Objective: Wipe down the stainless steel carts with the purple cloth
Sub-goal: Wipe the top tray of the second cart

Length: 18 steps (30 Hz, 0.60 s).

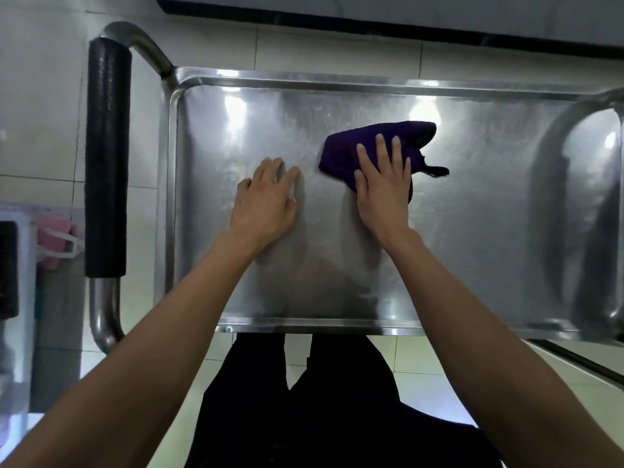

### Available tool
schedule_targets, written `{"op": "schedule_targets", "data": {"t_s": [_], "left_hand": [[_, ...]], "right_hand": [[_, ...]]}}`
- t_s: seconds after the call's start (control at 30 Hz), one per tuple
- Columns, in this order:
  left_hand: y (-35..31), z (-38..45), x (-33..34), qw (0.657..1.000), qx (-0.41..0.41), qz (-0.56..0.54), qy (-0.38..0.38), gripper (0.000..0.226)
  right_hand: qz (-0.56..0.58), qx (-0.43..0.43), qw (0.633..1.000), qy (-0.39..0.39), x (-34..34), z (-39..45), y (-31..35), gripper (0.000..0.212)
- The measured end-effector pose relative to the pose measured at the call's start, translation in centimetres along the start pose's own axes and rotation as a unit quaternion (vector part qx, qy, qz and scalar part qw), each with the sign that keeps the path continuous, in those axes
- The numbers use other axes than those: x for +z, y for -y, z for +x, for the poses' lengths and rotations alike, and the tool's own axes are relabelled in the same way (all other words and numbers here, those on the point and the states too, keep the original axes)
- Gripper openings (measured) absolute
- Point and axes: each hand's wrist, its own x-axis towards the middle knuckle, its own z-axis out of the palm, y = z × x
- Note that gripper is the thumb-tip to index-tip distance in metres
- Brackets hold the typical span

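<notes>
A stainless steel cart (pixel 472 211) fills the middle of the view, its flat top shelf shiny with a raised rim. A crumpled purple cloth (pixel 351 146) lies on the shelf a little right of centre. My right hand (pixel 383 184) lies flat on the cloth with straight fingers and presses it onto the steel. To its left my left hand (pixel 266 201) rests on the bare shelf, fingers spread and slightly bent, holding nothing.
The cart's push handle with a black foam grip (pixel 106 157) curves up at the left. A clear plastic bin (pixel 20 298) with pink items stands on the tiled floor at far left. A dark-edged fixture runs along the wall behind the cart.
</notes>
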Motion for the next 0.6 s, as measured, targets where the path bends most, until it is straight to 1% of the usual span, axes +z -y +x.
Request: {"op": "schedule_targets", "data": {"t_s": [0.13,0.2,0.33,0.4,0.5,0.6], "left_hand": [[2.3,-2.4,0.1,0.999,-0.035,-0.03,-0.022,0.055],[4.0,-3.9,0.1,0.997,-0.057,-0.04,-0.045,0.053],[7.6,-6.7,0.5,0.987,-0.139,-0.042,-0.073,0.045],[8.8,-8.1,0.8,0.98,-0.175,-0.058,-0.081,0.045],[9.7,-9.7,1.3,0.975,-0.184,-0.081,-0.095,0.047],[10.1,-10.0,1.5,0.975,-0.176,-0.086,-0.107,0.042]], "right_hand": [[0.007,-0.032,0.999,0.007,1.4,-0.1,3.7,0.048],[0.006,-0.048,0.999,0.008,2.1,-0.1,5.5,0.047],[0.001,-0.076,0.997,0.02,3.7,0.1,9.5,0.047],[0.001,-0.09,0.995,0.03,4.4,0.3,11.7,0.047],[-0.002,-0.112,0.992,0.055,5.1,0.8,15.3,0.047],[0.005,-0.133,0.988,0.081,5.6,1.5,18.9,0.048]]}}
